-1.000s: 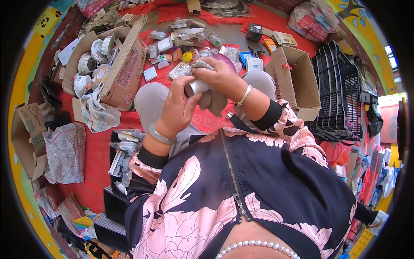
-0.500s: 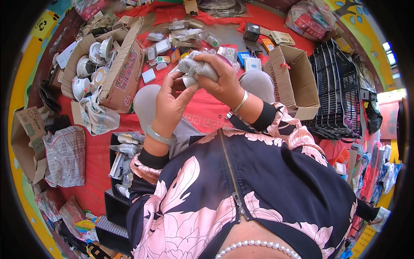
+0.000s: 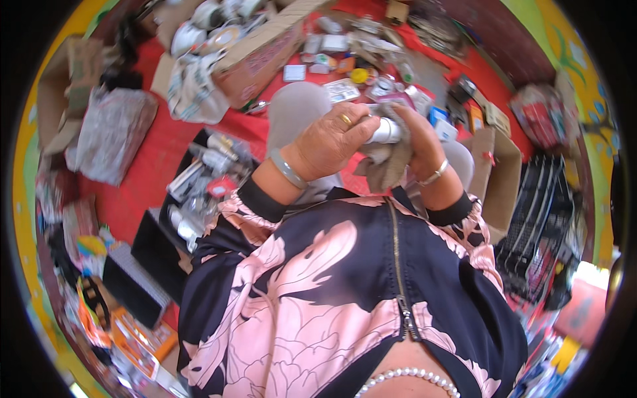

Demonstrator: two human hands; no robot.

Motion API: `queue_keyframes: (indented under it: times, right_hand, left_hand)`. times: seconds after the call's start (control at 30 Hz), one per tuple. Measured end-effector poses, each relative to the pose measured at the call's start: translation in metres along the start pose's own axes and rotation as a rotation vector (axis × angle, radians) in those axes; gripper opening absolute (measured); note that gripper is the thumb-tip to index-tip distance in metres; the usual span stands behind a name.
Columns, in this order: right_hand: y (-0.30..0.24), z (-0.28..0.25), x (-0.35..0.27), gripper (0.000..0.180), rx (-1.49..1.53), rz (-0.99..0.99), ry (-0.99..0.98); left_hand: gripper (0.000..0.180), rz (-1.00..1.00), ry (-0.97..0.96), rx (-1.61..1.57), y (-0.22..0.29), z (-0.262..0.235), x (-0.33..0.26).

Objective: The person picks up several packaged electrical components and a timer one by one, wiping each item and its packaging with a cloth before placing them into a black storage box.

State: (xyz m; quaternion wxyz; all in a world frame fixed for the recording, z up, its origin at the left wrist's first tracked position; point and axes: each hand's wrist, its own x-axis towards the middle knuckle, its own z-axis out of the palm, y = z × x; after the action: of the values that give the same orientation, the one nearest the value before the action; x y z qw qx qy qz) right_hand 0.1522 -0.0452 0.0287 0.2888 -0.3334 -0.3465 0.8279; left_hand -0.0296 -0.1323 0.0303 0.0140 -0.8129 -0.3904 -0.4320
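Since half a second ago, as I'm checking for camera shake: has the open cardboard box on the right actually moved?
Cannot tell. The cardboard box keeps its place beside the black crates on the red cloth; the whole view tilted, so the head moved.

A red cloth (image 3: 142, 179) covers the floor, strewn with small wares. Cardboard boxes (image 3: 265, 50) stand around it, black crates (image 3: 537, 225) sit right, under bright daylight.

Centre frame, left hand (image 3: 330, 139) and right hand (image 3: 415, 139) meet on a small cylinder (image 3: 385, 131), a cloth (image 3: 388, 166) hanging below it. Upper left sits a cardboard box (image 3: 262, 50). At right another open carton (image 3: 497, 179), a stack of crates (image 3: 541, 225) just beside it.
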Motion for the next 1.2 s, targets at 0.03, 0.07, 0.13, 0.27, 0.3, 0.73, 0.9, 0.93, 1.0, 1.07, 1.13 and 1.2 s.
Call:
queue_keyframes:
  times: [0.03, 0.07, 0.13, 0.27, 0.3, 0.73, 0.9, 0.93, 1.0, 1.07, 1.13, 1.2]
  right_hand:
    - [0.001, 0.0, 0.003, 0.027, 0.005, 0.029, 0.104]
    - [0.002, -0.009, 0.009, 0.028, 0.031, -0.005, 0.127]
    - [0.0, -0.025, 0.019, 0.027, 0.088, -0.085, 0.143]
    - [-0.008, -0.042, 0.021, 0.026, 0.114, -0.17, 0.177]
    - [-0.009, -0.043, 0.021, 0.026, 0.106, -0.177, 0.188]
    - [0.004, -0.074, 0.035, 0.024, 0.083, -0.027, 0.265]
    - [-0.015, -0.078, 0.039, 0.024, 0.122, -0.043, 0.28]
    - [-0.019, -0.075, 0.04, 0.024, 0.128, -0.041, 0.294]
    - [-0.024, -0.083, 0.049, 0.024, 0.135, -0.058, 0.317]
    - [-0.027, -0.083, 0.057, 0.024, 0.119, -0.039, 0.307]
    - [-0.027, -0.088, 0.063, 0.022, 0.097, -0.044, 0.272]
    - [-0.028, -0.089, 0.067, 0.023, 0.117, -0.075, 0.302]
  left_hand:
    - [0.045, -0.098, 0.072, 0.04, 0.0, -0.01, -0.01]
    - [0.044, -0.189, 0.147, 0.079, 0.001, -0.021, -0.02]
    - [0.045, -0.41, 0.34, 0.205, -0.004, -0.041, -0.056]
    - [0.043, -1.189, 0.955, -0.042, -0.029, -0.077, -0.178]
    - [0.039, -1.345, 1.023, -0.027, -0.035, -0.085, -0.226]
    - [0.066, -1.805, 0.654, 0.747, -0.105, -0.082, -0.388]
    - [0.036, -1.253, 0.495, 0.512, -0.148, -0.093, -0.234]
    - [0.036, -1.193, 0.366, 0.451, -0.163, -0.097, -0.206]
    - [0.035, -1.116, 0.252, 0.198, -0.187, -0.094, -0.125]
    - [0.03, -0.913, 0.031, 0.116, -0.225, -0.08, -0.073]
    - [0.026, -0.756, -0.276, 0.091, -0.258, -0.049, -0.021]
    - [0.025, -0.697, -0.588, 0.071, -0.29, -0.011, 0.006]
